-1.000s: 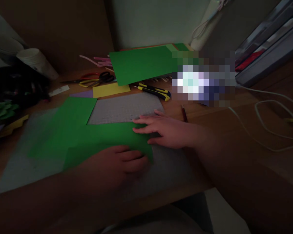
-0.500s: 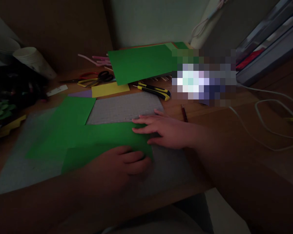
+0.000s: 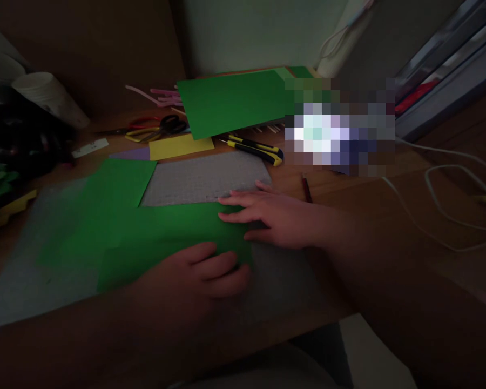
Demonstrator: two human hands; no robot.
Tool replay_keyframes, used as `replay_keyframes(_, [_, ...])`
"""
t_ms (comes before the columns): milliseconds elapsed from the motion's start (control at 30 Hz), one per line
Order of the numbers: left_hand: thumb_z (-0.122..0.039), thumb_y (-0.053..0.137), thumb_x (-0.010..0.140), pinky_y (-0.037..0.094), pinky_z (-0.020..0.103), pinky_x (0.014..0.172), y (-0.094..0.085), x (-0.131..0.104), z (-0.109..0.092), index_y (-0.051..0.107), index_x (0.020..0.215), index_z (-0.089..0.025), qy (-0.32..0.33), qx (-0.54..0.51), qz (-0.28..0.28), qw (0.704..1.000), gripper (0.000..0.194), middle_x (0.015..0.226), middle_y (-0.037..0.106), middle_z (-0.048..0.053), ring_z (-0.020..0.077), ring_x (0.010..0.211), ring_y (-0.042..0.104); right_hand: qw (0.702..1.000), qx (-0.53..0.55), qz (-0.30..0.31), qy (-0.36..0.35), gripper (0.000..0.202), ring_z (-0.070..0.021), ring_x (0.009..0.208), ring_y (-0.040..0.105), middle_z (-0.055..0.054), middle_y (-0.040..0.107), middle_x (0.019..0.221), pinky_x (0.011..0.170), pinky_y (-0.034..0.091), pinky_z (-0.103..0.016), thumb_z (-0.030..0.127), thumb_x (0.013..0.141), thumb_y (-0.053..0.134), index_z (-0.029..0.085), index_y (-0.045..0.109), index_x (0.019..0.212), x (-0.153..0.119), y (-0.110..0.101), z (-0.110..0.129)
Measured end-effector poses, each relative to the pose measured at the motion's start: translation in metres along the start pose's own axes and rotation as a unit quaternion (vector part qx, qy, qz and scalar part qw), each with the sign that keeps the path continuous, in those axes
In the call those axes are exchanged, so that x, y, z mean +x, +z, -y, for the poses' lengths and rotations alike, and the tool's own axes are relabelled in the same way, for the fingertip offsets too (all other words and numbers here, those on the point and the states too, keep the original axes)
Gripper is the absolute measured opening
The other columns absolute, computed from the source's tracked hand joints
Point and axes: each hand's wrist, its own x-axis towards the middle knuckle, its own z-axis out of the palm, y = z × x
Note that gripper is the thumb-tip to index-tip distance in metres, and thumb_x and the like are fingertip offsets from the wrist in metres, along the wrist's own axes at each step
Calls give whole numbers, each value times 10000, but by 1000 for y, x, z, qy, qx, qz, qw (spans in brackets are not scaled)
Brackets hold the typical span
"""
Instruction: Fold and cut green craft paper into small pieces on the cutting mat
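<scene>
Green paper (image 3: 166, 224) lies on a grey mat (image 3: 202, 175), with another green sheet (image 3: 121, 178) overlapping it at the left. Across the paper's right end rests my right hand (image 3: 263, 213), palm down, its fingers spread. My left hand (image 3: 198, 275) is over the paper's near edge with its fingers curled inward. Whether anything is between those fingertips and the thumb is hidden.
Behind the mat are two yellow-black cutters (image 3: 255, 148), yellow paper (image 3: 182, 147), scissors (image 3: 157, 129) and a large green sheet (image 3: 235, 102). A dark red pencil (image 3: 306, 189) lies beyond my right wrist. White cups (image 3: 51, 100) stand back left; a white cable (image 3: 427, 189) coils at the right.
The fingers of my left hand have shifted and parted slightly. My right hand stays in place on the paper. The whole view has moved a little.
</scene>
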Motion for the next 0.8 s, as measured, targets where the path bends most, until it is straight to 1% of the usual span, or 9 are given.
replay_keyframes(67, [-241,367,962,391,241,889,-5,-1,0,641,1050,-296,21,2,1,1000,292,1162,614,-111,119,999,543,1000,-1,-1,0,555,-256,1391,232,-8,287,1513,1118,27,-562,170,831,600,300,449,1348,0,0,0])
replay_keyframes(167, [-262,391,958,373,232,937,-7,-5,0,616,1109,-287,0,3,-11,1000,272,1129,622,-104,110,1016,538,1000,-2,0,1,555,-255,1393,229,-10,289,1513,1119,29,-558,173,831,601,305,449,1348,0,-1,1])
replay_keyframes(267, [-278,447,931,320,251,1016,-1,-13,-1,632,1077,-291,-12,-4,-19,1000,236,1145,610,-104,126,1091,513,1000,-1,0,0,553,-255,1392,231,-3,289,1513,1121,36,-552,185,832,602,324,452,1345,-1,0,1])
replay_keyframes(367, [-273,420,938,303,272,1039,3,-22,-2,641,1047,-296,-32,-7,-38,999,247,1110,617,-102,130,1100,516,1000,-6,0,1,554,-252,1392,231,4,282,1514,1124,39,-551,194,836,598,320,442,1352,-1,0,0])
replay_keyframes(500, [-273,374,948,257,290,1059,-1,-33,-2,632,1066,-288,-39,2,-43,998,285,1114,631,-85,145,1108,506,1000,-6,-4,-5,550,-254,1391,233,7,282,1513,1120,30,-562,197,837,595,323,443,1350,-1,2,-2])
replay_keyframes(600, [-269,374,940,232,299,1049,-4,-42,-1,617,1107,-304,-49,19,-35,998,297,1087,650,-67,158,1103,492,1000,0,-3,-5,549,-263,1391,234,6,288,1510,1118,28,-568,197,833,598,328,450,1345,-1,1,-2])
replay_keyframes(700, [-283,390,939,245,317,1018,-7,-51,-1,605,1129,-327,-68,17,-27,997,290,1079,656,-62,171,1072,497,1000,-6,8,1,547,-260,1395,223,9,273,1515,1120,25,-566,200,840,588,325,441,1352,-1,1,-1])
replay_keyframes(800, [-283,358,953,257,332,999,-11,-59,0,581,1182,-319,-83,20,-23,996,322,1065,659,-49,185,1052,505,1000,-12,15,5,540,-255,1399,210,14,257,1520,1121,24,-564,210,852,573,321,428,1361,-1,0,-1])
